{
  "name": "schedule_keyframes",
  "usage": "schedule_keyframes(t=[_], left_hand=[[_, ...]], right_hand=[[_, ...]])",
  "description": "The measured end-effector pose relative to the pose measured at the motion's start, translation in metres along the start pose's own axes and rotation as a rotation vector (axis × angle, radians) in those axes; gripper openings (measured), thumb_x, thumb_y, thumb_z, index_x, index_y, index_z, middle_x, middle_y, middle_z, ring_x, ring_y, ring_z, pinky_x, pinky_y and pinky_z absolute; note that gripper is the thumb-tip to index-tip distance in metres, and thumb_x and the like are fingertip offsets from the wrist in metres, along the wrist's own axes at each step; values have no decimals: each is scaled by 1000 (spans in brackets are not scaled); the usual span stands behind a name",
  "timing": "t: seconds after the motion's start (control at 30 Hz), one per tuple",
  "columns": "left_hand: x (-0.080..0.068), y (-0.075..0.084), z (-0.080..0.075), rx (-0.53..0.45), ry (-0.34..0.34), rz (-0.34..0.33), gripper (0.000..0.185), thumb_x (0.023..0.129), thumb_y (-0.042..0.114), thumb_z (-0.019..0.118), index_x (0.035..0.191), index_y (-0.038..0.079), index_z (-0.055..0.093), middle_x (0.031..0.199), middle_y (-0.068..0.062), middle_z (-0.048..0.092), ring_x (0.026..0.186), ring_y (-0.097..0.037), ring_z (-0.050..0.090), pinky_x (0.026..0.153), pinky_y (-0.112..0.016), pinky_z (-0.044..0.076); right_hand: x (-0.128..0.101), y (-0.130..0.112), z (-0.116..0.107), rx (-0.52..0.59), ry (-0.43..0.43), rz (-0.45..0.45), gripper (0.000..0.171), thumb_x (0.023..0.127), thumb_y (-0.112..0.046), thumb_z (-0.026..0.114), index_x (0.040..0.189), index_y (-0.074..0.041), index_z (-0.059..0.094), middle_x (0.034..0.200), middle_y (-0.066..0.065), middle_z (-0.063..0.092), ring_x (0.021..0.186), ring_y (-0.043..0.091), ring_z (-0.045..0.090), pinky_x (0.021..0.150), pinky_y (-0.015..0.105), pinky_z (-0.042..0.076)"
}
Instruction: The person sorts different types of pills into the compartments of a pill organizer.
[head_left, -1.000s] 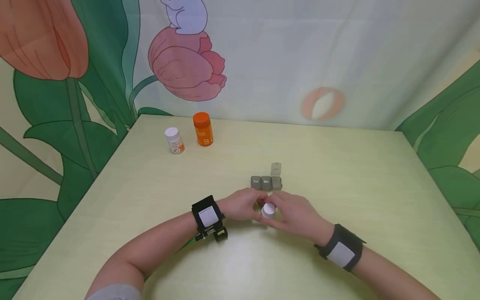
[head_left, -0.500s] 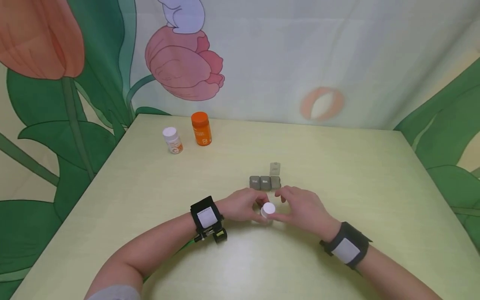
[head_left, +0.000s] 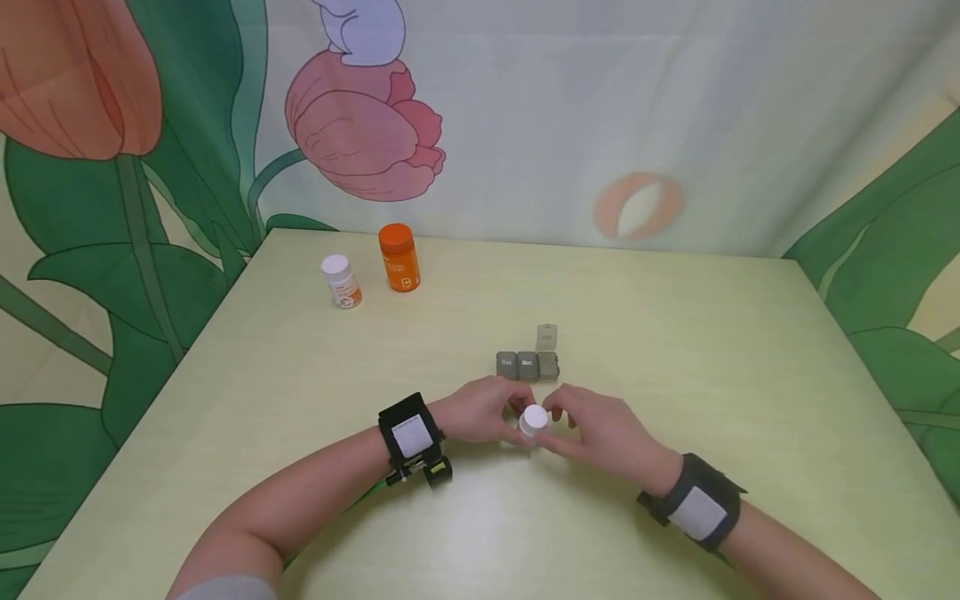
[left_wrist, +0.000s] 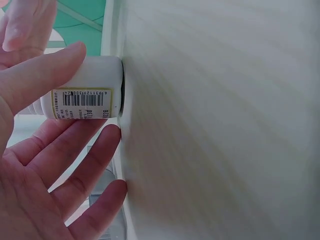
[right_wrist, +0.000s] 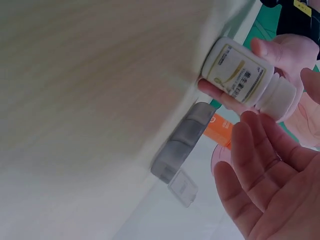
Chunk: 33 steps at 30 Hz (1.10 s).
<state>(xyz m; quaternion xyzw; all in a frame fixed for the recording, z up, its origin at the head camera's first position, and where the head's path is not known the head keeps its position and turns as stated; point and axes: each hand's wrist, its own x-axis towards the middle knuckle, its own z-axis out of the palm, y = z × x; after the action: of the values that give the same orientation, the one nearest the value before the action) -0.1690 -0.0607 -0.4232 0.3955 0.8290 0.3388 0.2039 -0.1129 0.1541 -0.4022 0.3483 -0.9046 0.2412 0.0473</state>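
In the head view a small white pill bottle [head_left: 534, 420] with a white cap stands upright on the table. My left hand [head_left: 486, 410] grips its body between thumb and fingers; the left wrist view shows the thumb [left_wrist: 65, 70] across the label side. My right hand [head_left: 600, 427] is at the cap [right_wrist: 280, 100], fingers relaxed and thumb apart on either side of it, with gaps showing in the right wrist view. Just beyond the hands lies a grey pill organizer [head_left: 527, 365], its rightmost lid [head_left: 547, 337] flipped back.
Toward the back left of the pale table [head_left: 705, 333] stand a white bottle [head_left: 342, 282] with an orange-marked label and a taller orange bottle [head_left: 400, 258]. A flower-patterned curtain [head_left: 525, 125] hangs behind the table.
My right hand's fingers have come off the cap, spread away, then drawn back in close around it. The left hand keeps holding the bottle in place.
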Motion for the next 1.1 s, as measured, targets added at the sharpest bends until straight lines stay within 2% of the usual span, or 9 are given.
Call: schedule_keyframes(t=[0.1,0.2,0.33,0.43,0.6,0.8,0.93,1.1], left_hand=[[-1,-1,-1,3,1,8,25,79,24,83,98,17,67,92,14,67,87,-3,59,80,-22,46],[0,-1,-1,6,-4,11,26,80,24,82,100,16,67,90,14,65,86,-5,59,78,-21,47],[0,0,-2,12,-12,4,31,79,18,82,106,14,67,93,12,65,86,-4,58,78,-20,47],[0,0,-2,11,-13,-1,36,79,15,82,110,12,66,96,11,66,87,-3,59,79,-19,47],[-2,1,-2,12,-7,-14,38,80,21,82,112,12,66,94,12,65,86,-4,58,78,-18,47],[0,2,-1,3,-8,-25,35,81,26,81,110,14,66,93,12,65,87,-3,58,78,-19,47],[0,2,-1,1,-6,-33,29,79,26,82,102,16,67,90,13,65,86,-4,58,78,-20,47],[0,1,-1,2,-4,-32,24,80,26,82,97,17,67,88,14,65,85,-4,58,78,-20,47]], right_hand=[[4,-4,3,-6,-7,7,31,81,-33,79,94,-14,59,83,-4,57,60,4,40,51,21,37],[7,-7,6,-25,7,4,33,79,-35,81,93,-14,59,85,-6,58,66,6,48,54,22,41],[12,-9,10,-72,50,-47,42,75,-39,83,97,-12,60,87,-5,59,71,9,54,57,23,45],[14,-10,12,-120,79,-90,48,72,-43,84,99,-10,60,86,-3,58,69,10,53,55,23,44],[18,-10,15,-182,85,-120,45,74,-42,82,99,-9,62,84,-3,55,66,10,49,53,22,41],[17,-5,15,-182,89,-63,41,75,-42,82,94,-12,63,82,-5,57,65,9,49,52,22,41],[16,-1,12,-148,81,10,45,72,-48,82,93,-15,60,79,-5,58,63,8,48,51,22,38],[14,3,8,-141,95,49,49,69,-49,84,92,-14,58,77,-3,56,60,8,43,49,22,34]])
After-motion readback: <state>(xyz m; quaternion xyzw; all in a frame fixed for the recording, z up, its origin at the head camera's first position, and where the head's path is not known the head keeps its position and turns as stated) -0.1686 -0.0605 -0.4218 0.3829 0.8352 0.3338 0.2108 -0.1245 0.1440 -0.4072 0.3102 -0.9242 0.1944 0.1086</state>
